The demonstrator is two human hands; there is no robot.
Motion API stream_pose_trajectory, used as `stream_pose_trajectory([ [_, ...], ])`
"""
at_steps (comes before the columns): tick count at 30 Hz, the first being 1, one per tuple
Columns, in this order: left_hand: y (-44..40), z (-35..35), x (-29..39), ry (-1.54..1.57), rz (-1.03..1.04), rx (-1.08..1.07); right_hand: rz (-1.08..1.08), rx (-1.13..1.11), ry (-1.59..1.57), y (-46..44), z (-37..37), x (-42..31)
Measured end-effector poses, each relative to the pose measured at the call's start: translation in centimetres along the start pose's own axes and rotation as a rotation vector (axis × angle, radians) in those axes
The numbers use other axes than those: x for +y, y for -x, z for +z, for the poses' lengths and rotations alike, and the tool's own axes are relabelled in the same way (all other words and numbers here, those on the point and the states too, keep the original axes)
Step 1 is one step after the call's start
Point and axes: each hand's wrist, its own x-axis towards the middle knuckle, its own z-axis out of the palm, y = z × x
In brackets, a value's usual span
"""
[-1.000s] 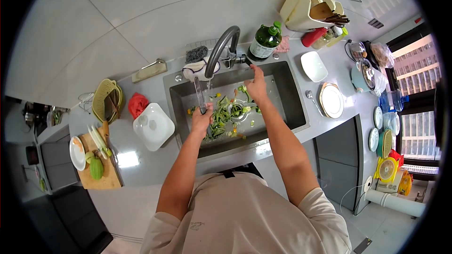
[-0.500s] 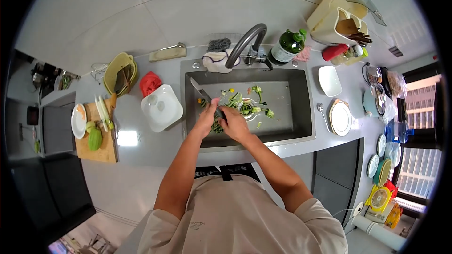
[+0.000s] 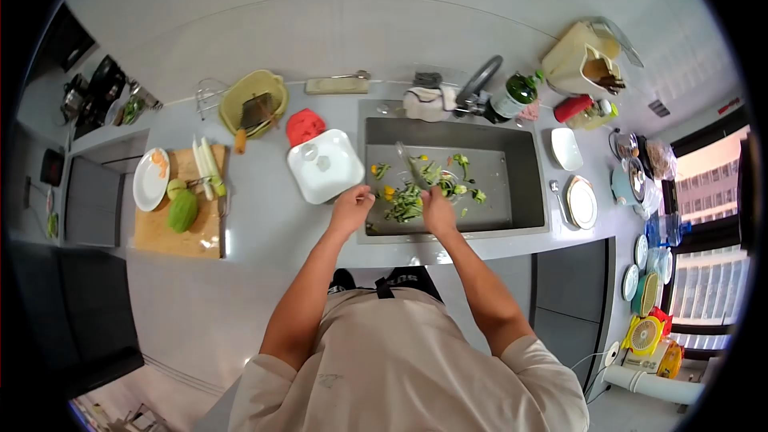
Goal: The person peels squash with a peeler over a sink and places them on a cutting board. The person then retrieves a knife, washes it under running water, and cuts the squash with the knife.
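Observation:
My right hand (image 3: pixel 438 210) is wrapped round the handle of a knife (image 3: pixel 410 162), whose blade points up and left over the sink (image 3: pixel 512 192). Beneath the blade, green vegetable scraps (image 3: pixel 406 204) with some yellow bits lie on the sink floor. At the sink's left edge is my left hand (image 3: pixel 352 206), its fingers curled close together near the lower right corner of a white square dish (image 3: pixel 326 166). Whether those fingers hold anything is too small to tell. The grey faucet (image 3: pixel 480 84) arches at the sink's back edge.
On the left, a wooden board (image 3: pixel 152 234) bears a green gourd (image 3: pixel 182 211), pale stalks (image 3: pixel 210 168) and a white plate (image 3: pixel 144 184). A yellow-green basket (image 3: pixel 232 100) and red bag (image 3: pixel 304 126) stand behind. To the right are a bottle (image 3: pixel 512 100), bowl (image 3: pixel 566 150) and plate (image 3: pixel 582 202).
The knife has passed from my left hand to my right. My left hand has moved left to the sink's edge. The view has shifted left, and the faucet handle was let go earlier.

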Motion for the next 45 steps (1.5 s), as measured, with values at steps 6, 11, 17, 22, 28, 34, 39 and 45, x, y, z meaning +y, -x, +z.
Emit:
stream_pose_trajectory([
  [6, 4.7, -10.4, -4.3, 0.031, 0.046, 0.037, -0.123, 0.361, -0.337, 7.2, 0.3, -11.7],
  [11, 8.7, -18.9, -7.9, 0.042, 0.1, 0.187, -0.229, 0.187, -0.323, 10.5, 6.5, -17.6],
  [17, 10.6, -27.5, -12.8, 0.063, 0.138, 0.516, -0.354, -0.09, -0.387, 12.5, 9.3, -27.6],
  [22, 13.0, -35.1, -14.1, -0.311, 0.2, 0.778, -0.43, -0.247, -0.463, 10.2, 12.4, -33.8],
  [28, 11.6, -42.7, -13.9, -0.73, 0.161, 0.942, -0.521, -0.324, -0.417, 9.0, 14.3, -39.2],
  [34, 7.7, -47.6, -17.2, -0.888, 0.025, 0.695, -0.463, -0.296, -0.355, 10.1, 15.7, -43.3],
  [39, 8.7, -51.0, -19.9, -0.742, 0.05, 0.567, -0.42, -0.243, -0.326, 12.6, 16.6, -47.0],
  [45, 10.3, -54.7, -24.4, -0.369, 0.347, 0.466, -0.418, -0.248, -0.301, 15.1, 16.5, -51.3],
])
